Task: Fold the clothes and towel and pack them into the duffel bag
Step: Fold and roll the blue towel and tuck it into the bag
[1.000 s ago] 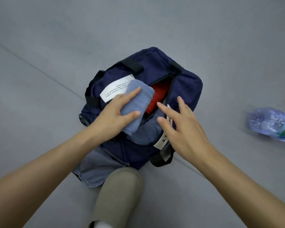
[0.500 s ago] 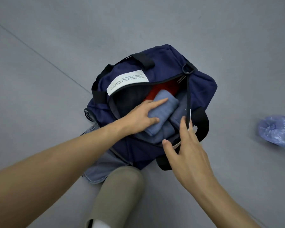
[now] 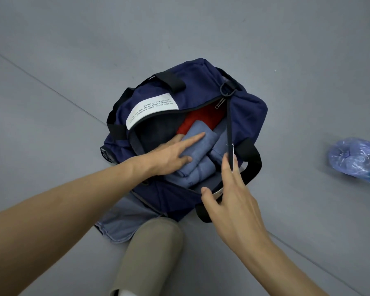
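Observation:
A navy duffel bag (image 3: 201, 82) lies open on the grey floor, a white label on its flap. Inside it I see a red garment (image 3: 203, 119) at the far end and folded blue cloth nearer me. My left hand (image 3: 171, 152) presses flat on a rolled blue towel (image 3: 203, 142) inside the bag, index finger straight. My right hand (image 3: 229, 189) holds the right rim of the opening back, with the dark zipper edge pinned between the fingers and the thumb under the rim.
A blue-grey garment (image 3: 120, 223) sticks out from under the bag's near side. My knee in beige trousers (image 3: 150, 253) is just below it. A crumpled plastic water bottle (image 3: 355, 159) lies on the floor at the right.
My left hand carried the rolled blue towel from above the bag's flap down into the opening. My right hand took hold of the right rim and pulled it open.

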